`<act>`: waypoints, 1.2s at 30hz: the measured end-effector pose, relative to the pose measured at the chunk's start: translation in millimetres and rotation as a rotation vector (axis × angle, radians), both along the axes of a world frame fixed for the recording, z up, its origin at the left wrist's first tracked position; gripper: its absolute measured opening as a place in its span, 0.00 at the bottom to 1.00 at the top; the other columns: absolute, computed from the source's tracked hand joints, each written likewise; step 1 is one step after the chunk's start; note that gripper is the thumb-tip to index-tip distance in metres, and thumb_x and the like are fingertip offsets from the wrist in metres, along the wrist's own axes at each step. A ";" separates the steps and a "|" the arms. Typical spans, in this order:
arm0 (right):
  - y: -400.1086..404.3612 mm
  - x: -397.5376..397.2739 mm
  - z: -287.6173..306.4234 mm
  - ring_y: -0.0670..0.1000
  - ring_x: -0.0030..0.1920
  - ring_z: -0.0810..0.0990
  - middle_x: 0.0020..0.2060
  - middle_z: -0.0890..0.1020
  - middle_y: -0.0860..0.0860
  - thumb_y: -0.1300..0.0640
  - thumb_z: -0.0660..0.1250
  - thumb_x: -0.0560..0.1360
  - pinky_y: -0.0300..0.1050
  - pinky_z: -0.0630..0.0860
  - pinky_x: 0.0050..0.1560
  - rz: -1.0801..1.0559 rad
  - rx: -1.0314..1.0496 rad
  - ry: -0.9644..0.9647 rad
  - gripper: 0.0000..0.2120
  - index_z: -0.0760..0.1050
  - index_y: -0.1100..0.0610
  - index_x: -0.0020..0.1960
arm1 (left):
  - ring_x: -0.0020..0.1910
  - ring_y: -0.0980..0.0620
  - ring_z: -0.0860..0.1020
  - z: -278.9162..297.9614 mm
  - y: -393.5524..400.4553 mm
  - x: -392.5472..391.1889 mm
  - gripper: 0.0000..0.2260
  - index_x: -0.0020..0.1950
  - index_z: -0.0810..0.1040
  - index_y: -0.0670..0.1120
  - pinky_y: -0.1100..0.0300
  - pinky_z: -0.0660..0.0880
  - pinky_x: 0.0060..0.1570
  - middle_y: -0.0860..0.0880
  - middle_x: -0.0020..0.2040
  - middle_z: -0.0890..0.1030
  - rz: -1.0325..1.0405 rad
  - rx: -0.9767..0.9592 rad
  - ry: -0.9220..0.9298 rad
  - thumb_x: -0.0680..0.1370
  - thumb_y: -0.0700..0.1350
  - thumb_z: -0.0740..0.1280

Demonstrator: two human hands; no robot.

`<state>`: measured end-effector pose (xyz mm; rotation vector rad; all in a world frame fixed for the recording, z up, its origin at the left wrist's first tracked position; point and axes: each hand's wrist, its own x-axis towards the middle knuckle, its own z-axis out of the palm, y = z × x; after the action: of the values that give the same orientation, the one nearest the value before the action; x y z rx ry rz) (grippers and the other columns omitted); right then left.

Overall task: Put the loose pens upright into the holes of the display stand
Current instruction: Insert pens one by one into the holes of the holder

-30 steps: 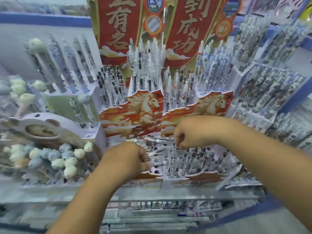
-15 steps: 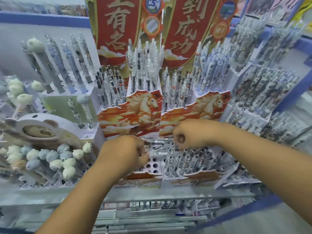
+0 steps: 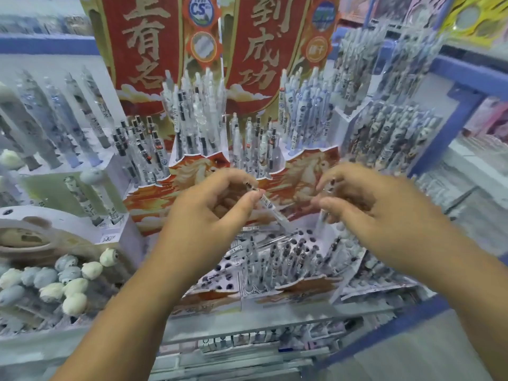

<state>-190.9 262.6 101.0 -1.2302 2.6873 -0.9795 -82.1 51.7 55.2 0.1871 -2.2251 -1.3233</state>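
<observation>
Bright, even, cool light falls from above, flat and nearly shadowless; only faint shade lies beneath the left hand (image 3: 209,215) and right hand (image 3: 365,210). Colours look washed and bluish. Wide-angle distortion bends the shelf (image 3: 247,323) edges and leans the outer racks outward. Motion blur smears both hands' fingertips, and the corners are soft and smeared. No strong glare shows.

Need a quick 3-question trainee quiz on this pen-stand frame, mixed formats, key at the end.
1. True or false: the left hand pinches a pen whose lower tip slants down toward the display stand.
2. The right hand holds: A) nothing B) a pen C) a plush toy.
3. Fill in: some loose pens lie ____ across the stand's holes.

Key: 1 true; 2 B; 3 flat.
</observation>
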 end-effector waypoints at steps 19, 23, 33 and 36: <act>18.7 -6.9 -36.7 0.43 0.31 0.77 0.33 0.79 0.43 0.52 0.69 0.80 0.36 0.72 0.33 -0.066 0.215 0.065 0.06 0.81 0.45 0.55 | 0.41 0.55 0.84 -11.4 26.2 -85.2 0.03 0.50 0.81 0.58 0.47 0.82 0.47 0.57 0.41 0.86 -0.301 -0.266 -0.342 0.77 0.53 0.71; 16.9 -6.3 -39.4 0.40 0.31 0.73 0.33 0.77 0.41 0.51 0.68 0.80 0.35 0.69 0.34 -0.079 0.276 0.096 0.07 0.81 0.44 0.57 | 0.44 0.60 0.83 -12.1 28.9 -92.3 0.06 0.53 0.81 0.58 0.51 0.82 0.48 0.59 0.45 0.85 -0.335 -0.348 -0.335 0.77 0.54 0.71; 11.4 2.5 -42.0 0.48 0.50 0.83 0.52 0.86 0.44 0.45 0.62 0.82 0.46 0.80 0.48 -0.168 0.424 0.144 0.13 0.77 0.37 0.65 | 0.45 0.62 0.82 -11.5 26.7 -104.2 0.07 0.55 0.82 0.57 0.54 0.81 0.51 0.58 0.46 0.85 -0.424 -0.361 -0.321 0.78 0.51 0.71; 13.2 5.0 -44.5 0.46 0.51 0.83 0.53 0.86 0.42 0.45 0.62 0.82 0.47 0.81 0.49 -0.182 0.408 0.149 0.14 0.75 0.36 0.66 | 0.46 0.59 0.83 -12.1 22.6 -104.6 0.08 0.56 0.83 0.58 0.51 0.81 0.52 0.58 0.47 0.86 -0.455 -0.317 -0.331 0.78 0.50 0.71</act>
<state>-185.9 275.8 56.5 -1.0259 2.9490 -0.3249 -186.7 74.3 43.1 -0.2504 -2.8456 -1.1949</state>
